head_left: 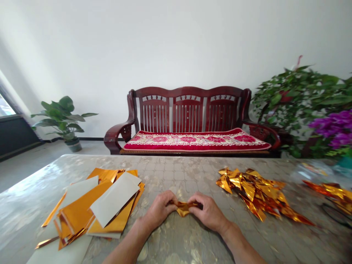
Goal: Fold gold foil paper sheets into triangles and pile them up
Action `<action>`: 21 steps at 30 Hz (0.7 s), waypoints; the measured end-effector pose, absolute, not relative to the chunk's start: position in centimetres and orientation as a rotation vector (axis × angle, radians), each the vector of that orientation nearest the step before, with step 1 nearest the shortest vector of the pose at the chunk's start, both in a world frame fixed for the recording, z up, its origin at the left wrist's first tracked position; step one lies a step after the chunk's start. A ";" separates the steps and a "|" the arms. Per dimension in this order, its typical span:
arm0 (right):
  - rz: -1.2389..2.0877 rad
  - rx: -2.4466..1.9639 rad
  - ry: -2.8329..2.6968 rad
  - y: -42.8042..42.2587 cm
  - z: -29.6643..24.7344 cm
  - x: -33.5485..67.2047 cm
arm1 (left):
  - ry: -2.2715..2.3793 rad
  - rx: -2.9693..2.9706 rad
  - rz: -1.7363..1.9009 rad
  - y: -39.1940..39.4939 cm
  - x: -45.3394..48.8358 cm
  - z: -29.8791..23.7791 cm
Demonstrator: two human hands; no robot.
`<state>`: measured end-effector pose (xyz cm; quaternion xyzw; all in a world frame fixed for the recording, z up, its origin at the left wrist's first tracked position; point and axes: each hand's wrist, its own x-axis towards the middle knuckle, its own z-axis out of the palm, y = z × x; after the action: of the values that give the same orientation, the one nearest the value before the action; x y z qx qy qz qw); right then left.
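Between my two hands, just above or on the table, is a small piece of folded gold foil paper (183, 209). My left hand (162, 208) pinches its left end between thumb and fingers. At the opposite end, my right hand (206, 211) grips it the same way. The paper's middle dips down in a pointed flap, while both ends are hidden under my fingers. To the left lies a loose stack of flat gold foil sheets (82, 201), some turned to their white backs. On the right is a heap of folded shiny gold foil pieces (254, 190).
The table (167, 242) has a patterned clear cover. Near its right edge are more foil pieces (339, 194), a dark thin loop (334, 214) and clear plastic packaging (313, 170). Beyond stand a wooden bench (189, 110), a potted plant (64, 121) and purple flowers (334, 126).
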<state>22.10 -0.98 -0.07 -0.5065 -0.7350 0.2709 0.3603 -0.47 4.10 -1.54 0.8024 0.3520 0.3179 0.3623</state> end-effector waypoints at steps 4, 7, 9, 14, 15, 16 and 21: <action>0.701 -1.253 -1.958 -0.9 -0.1 22.3 | 0.955 2.092 0.891 3.8 -0.5 -1.3; 0.614 -1.200 -1.977 -0.8 -0.4 22.6 | 0.914 2.164 0.955 3.6 -0.7 -1.0; 0.528 -1.167 -1.985 -0.7 -0.7 22.8 | 0.845 2.231 0.953 3.6 -0.9 -1.0; 0.409 -1.117 -2.014 -0.7 -0.8 23.0 | 0.697 2.347 0.853 3.7 -0.9 -1.0; 0.404 -1.115 -2.016 -0.7 -0.8 23.0 | 0.690 2.364 0.842 3.7 -0.9 -1.1; 0.404 -1.114 -2.018 -0.7 -0.8 23.0 | 0.689 2.379 0.838 3.6 -0.8 -1.1; 0.453 -1.102 -2.024 -0.7 -0.8 22.7 | 0.701 2.409 0.859 3.4 -0.7 -1.2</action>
<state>22.66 -0.70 -0.76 -0.4327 -0.7950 0.1781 0.3861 -0.71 3.44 -1.19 0.8813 0.2563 0.3144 0.2426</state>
